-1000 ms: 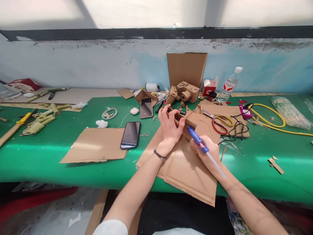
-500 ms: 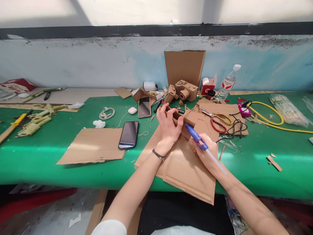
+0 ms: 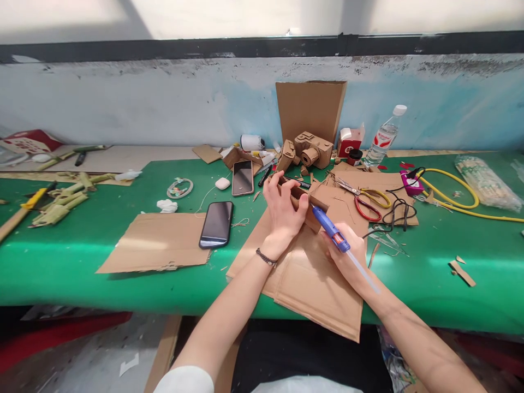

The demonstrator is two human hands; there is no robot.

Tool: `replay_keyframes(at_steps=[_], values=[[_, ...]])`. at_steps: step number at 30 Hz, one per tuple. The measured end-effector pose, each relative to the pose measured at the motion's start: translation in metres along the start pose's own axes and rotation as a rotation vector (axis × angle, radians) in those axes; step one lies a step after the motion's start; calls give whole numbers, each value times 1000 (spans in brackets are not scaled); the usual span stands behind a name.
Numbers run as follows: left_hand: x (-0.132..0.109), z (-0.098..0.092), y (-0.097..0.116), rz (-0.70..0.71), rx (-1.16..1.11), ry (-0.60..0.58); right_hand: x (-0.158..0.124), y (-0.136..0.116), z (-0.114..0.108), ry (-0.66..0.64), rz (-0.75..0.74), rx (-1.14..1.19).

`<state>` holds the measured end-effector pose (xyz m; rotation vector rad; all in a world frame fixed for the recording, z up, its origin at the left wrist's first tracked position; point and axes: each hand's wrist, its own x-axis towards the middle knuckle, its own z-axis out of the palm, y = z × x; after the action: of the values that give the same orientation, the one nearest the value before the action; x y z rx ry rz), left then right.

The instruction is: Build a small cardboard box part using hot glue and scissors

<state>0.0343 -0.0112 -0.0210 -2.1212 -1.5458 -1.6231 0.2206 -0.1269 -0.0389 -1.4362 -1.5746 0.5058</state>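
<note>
1. Both hands barely move vs 1 s ago: left hand (image 3: 282, 210) stays clamped round the small cardboard piece (image 3: 305, 197), thumb on its near side
2. Right hand (image 3: 347, 256) keeps its closed grip on the blue glue gun (image 3: 331, 232), nozzle still at the piece's near edge
3. Piece is held just over the big cardboard sheet (image 3: 315, 289) on the green table (image 3: 82, 245), scissors (image 3: 368, 202) nearby on the right
4. Tip hasn't shifted, so I reckon the glue's going on one spot
</note>
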Motion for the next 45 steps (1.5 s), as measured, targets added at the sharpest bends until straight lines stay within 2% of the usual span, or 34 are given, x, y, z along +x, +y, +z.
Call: replay_keyframes(at_steps=[10, 17, 24, 31, 39, 45], values=[[-1, 1, -3, 24, 58, 6, -4, 12, 4, 21, -78, -146], [0, -1, -2, 24, 49, 5, -5, 13, 3, -5, -98, -125], [0, 0, -2, 36, 16, 3, -3, 6, 2, 50, -88, -86], [0, -1, -2, 33, 53, -4, -4, 9, 3, -3, -110, -147], [0, -1, -1, 17, 33, -6, -2, 8, 4, 70, -146, -91], [0, -1, -1, 28, 34, 0, -2, 6, 3, 24, -142, -104]])
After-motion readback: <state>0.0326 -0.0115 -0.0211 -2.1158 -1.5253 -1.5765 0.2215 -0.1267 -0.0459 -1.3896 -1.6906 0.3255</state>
